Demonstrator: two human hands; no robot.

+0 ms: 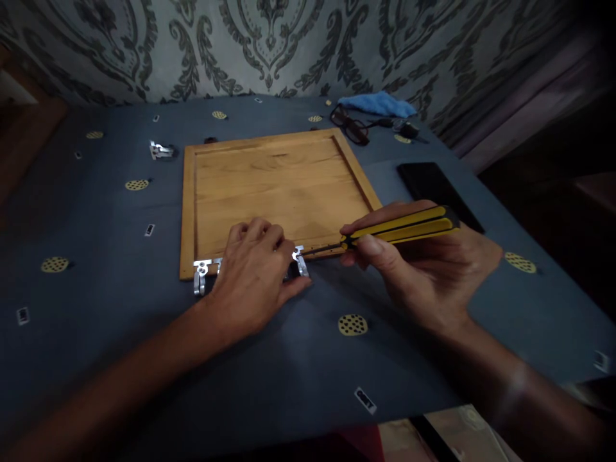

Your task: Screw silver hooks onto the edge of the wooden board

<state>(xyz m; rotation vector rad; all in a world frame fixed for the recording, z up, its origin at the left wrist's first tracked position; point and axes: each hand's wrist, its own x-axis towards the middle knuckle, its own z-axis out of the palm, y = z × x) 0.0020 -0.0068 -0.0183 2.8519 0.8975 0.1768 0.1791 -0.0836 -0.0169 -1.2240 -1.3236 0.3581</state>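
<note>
A yellow and black screwdriver (404,228) is gripped in my right hand (428,282), its shaft pointing left. The tip reaches a silver cabinet hinge (301,262) on the near edge of a framed wooden panel (274,192). My left hand (253,276) is closed over that edge, fingers bent on the wood and thumb against the hinge, hiding part of it. To the left of this hand, another silver hinge (199,277) sits at the panel's near left corner. A loose hinge (161,151) lies beyond the panel's left side.
The panel lies flat on a table with a blue patterned cloth (120,308). Eyeglasses (351,125), a blue rag (378,104) and a small dark object (407,128) are at the back right. A black flat item (436,189) lies right of the panel. A patterned wall (269,45) stands behind.
</note>
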